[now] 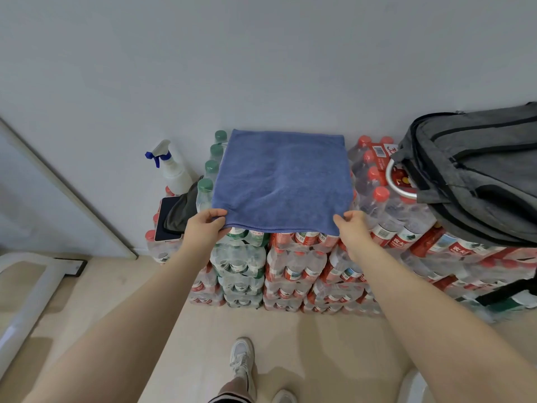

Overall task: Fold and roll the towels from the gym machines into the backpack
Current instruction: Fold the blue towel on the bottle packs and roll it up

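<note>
Stacked water bottle packs (293, 269) against wall, blue towel (282, 181) spread on top, left hand (205, 225) and right hand (353, 228) pinching its near corners

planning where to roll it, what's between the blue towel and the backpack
In the head view, red-capped water bottles in shrink-wrapped packs fill the stretch between the blue towel and the grey backpack, with a red carton on top.

stacked water-bottle packs (293, 271) | spray bottle (173, 170) | phone (167, 218)
</note>
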